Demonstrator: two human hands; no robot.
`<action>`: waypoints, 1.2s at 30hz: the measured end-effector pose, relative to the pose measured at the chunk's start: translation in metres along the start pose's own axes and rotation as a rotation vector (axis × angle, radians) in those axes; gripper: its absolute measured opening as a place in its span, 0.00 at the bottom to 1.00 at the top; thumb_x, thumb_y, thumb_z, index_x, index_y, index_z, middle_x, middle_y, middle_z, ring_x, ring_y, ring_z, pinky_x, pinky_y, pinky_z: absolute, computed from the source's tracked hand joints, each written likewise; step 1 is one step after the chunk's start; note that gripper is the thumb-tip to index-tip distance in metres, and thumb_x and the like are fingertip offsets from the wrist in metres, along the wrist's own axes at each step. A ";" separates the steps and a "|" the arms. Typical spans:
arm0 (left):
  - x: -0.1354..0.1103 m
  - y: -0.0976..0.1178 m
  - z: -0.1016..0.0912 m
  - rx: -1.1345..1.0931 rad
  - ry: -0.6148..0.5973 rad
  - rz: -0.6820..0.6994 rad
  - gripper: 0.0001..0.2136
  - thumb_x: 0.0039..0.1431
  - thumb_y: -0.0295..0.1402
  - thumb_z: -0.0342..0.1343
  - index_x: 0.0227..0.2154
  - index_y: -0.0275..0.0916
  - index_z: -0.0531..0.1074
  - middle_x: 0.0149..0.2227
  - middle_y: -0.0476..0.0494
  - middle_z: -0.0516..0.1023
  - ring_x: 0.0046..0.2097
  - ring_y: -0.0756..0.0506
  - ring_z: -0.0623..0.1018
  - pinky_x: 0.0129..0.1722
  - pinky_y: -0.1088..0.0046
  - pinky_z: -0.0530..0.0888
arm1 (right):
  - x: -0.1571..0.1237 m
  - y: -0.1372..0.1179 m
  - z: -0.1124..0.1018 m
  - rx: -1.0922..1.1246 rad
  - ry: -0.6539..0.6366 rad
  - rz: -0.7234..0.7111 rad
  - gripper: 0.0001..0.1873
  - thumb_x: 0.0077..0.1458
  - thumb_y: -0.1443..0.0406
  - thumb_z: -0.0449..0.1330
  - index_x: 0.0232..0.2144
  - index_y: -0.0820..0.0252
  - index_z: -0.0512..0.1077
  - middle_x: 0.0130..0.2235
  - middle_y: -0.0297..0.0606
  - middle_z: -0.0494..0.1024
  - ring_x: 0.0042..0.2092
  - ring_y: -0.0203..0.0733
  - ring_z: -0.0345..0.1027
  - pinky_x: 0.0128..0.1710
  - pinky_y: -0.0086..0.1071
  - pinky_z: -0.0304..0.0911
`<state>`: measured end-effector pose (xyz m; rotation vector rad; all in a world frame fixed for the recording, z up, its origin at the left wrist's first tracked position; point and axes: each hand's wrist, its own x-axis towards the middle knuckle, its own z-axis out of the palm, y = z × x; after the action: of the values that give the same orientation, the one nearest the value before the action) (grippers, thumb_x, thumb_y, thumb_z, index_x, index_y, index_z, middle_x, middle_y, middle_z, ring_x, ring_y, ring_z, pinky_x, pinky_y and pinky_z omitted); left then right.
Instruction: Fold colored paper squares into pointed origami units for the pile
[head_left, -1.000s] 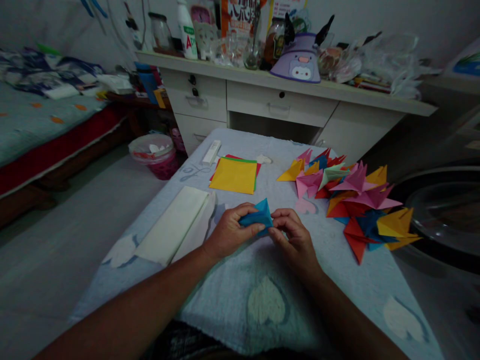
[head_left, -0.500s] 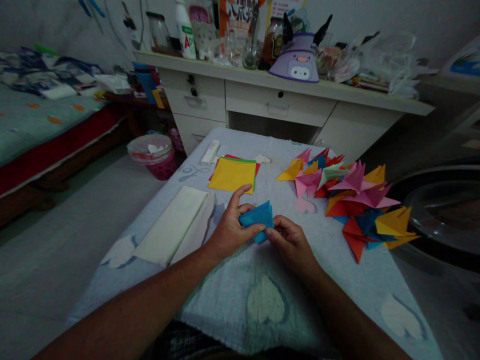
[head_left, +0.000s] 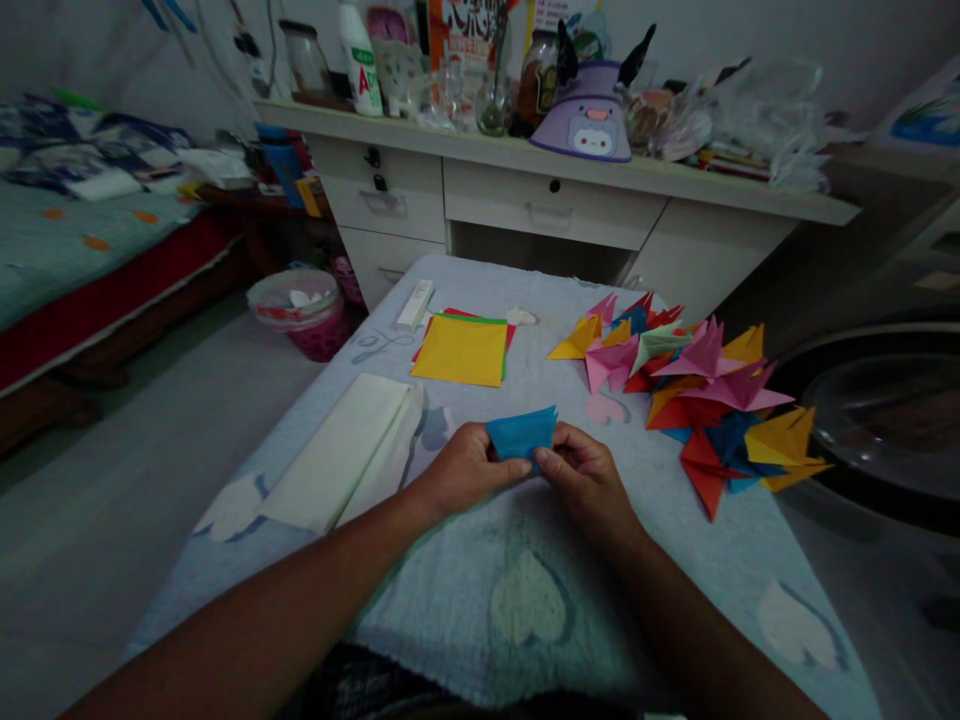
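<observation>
A folded piece of blue origami paper (head_left: 522, 433) is held above the cloth-covered table (head_left: 442, 620). My left hand (head_left: 469, 468) grips its left side, thumb along the lower edge and fingers behind. At its right side my right hand (head_left: 581, 468) pinches the paper between thumb and fingers; the two thumbs almost meet. The lower part of the paper is hidden by my thumbs. Beyond my hands lies a stack of square paper sheets (head_left: 461, 348), yellow on top with red and green edges showing. To the right sit several folded paper cranes (head_left: 705, 350) in many colours.
A folded white cloth or paper (head_left: 337, 450) lies left of my hands, with a small white box (head_left: 415, 304) behind it. A pink bin (head_left: 319, 335) stands on the floor at left. Behind the table is a white desk (head_left: 555, 215) crowded with jars and a purple visor (head_left: 589, 115).
My left fingers, raised and spread before, have closed behind the blue paper. The paper has turned so its top edge lies flatter, and my right hand has shifted slightly up along it.
</observation>
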<state>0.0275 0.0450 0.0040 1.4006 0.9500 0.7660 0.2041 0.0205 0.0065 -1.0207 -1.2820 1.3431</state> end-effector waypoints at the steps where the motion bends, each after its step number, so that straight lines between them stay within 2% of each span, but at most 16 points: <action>1: 0.000 -0.001 0.000 0.021 -0.016 -0.006 0.12 0.49 0.39 0.63 0.23 0.35 0.70 0.22 0.53 0.66 0.26 0.52 0.66 0.26 0.76 0.62 | 0.000 0.000 -0.001 0.001 0.010 -0.003 0.11 0.53 0.59 0.65 0.28 0.57 0.69 0.28 0.30 0.68 0.29 0.34 0.59 0.30 0.29 0.54; 7: -0.001 -0.006 -0.001 0.156 -0.078 -0.086 0.12 0.49 0.37 0.60 0.20 0.37 0.65 0.20 0.55 0.60 0.22 0.54 0.59 0.21 0.77 0.55 | 0.001 -0.001 -0.008 0.032 0.095 -0.018 0.10 0.53 0.59 0.65 0.27 0.57 0.69 0.26 0.28 0.64 0.28 0.33 0.57 0.28 0.28 0.54; 13: -0.001 -0.005 -0.001 0.116 -0.117 -0.080 0.12 0.49 0.38 0.60 0.21 0.37 0.65 0.20 0.55 0.60 0.22 0.54 0.59 0.22 0.77 0.56 | 0.000 -0.005 -0.010 -0.025 0.150 -0.107 0.08 0.56 0.61 0.63 0.27 0.57 0.72 0.27 0.30 0.66 0.31 0.35 0.60 0.31 0.29 0.57; 16: -0.001 -0.005 -0.001 0.054 -0.128 -0.072 0.10 0.49 0.37 0.61 0.23 0.36 0.68 0.22 0.54 0.63 0.23 0.54 0.61 0.23 0.77 0.58 | -0.001 -0.006 -0.008 -0.008 0.106 -0.075 0.09 0.58 0.58 0.61 0.30 0.56 0.72 0.27 0.30 0.67 0.31 0.36 0.61 0.32 0.30 0.59; 20: 0.000 -0.003 -0.002 0.033 -0.102 -0.061 0.12 0.48 0.39 0.62 0.23 0.36 0.68 0.21 0.54 0.63 0.24 0.53 0.62 0.24 0.77 0.58 | -0.001 -0.004 -0.001 0.012 -0.043 0.033 0.12 0.51 0.58 0.66 0.36 0.55 0.71 0.31 0.31 0.71 0.32 0.37 0.64 0.34 0.31 0.61; 25: 0.000 -0.001 -0.002 0.018 -0.100 -0.034 0.13 0.49 0.40 0.62 0.22 0.36 0.67 0.22 0.54 0.64 0.24 0.54 0.62 0.24 0.77 0.58 | 0.002 0.000 0.003 -0.019 -0.137 0.032 0.10 0.53 0.58 0.65 0.34 0.57 0.72 0.33 0.33 0.73 0.37 0.39 0.67 0.41 0.34 0.62; 28: 0.000 -0.002 -0.002 0.011 -0.124 -0.038 0.13 0.48 0.39 0.61 0.22 0.36 0.66 0.21 0.54 0.63 0.24 0.54 0.60 0.23 0.77 0.58 | 0.002 -0.001 0.000 -0.046 -0.085 0.012 0.11 0.52 0.57 0.65 0.30 0.57 0.72 0.31 0.32 0.72 0.34 0.37 0.65 0.37 0.32 0.62; 32: 0.000 -0.002 -0.002 0.053 -0.132 -0.079 0.14 0.47 0.39 0.61 0.19 0.37 0.63 0.20 0.55 0.60 0.22 0.54 0.58 0.21 0.77 0.55 | 0.002 -0.003 -0.004 -0.070 0.028 0.002 0.13 0.51 0.57 0.66 0.25 0.57 0.68 0.25 0.29 0.66 0.28 0.34 0.58 0.29 0.28 0.56; 36: 0.000 0.000 -0.002 0.091 -0.161 -0.072 0.14 0.47 0.39 0.60 0.19 0.38 0.63 0.20 0.55 0.59 0.22 0.55 0.58 0.21 0.77 0.55 | 0.002 -0.007 -0.008 -0.049 0.065 -0.040 0.13 0.52 0.58 0.65 0.24 0.57 0.67 0.25 0.29 0.63 0.27 0.33 0.56 0.27 0.28 0.54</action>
<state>0.0254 0.0455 0.0039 1.4753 0.9136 0.5528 0.2119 0.0237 0.0133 -1.0590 -1.2859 1.2437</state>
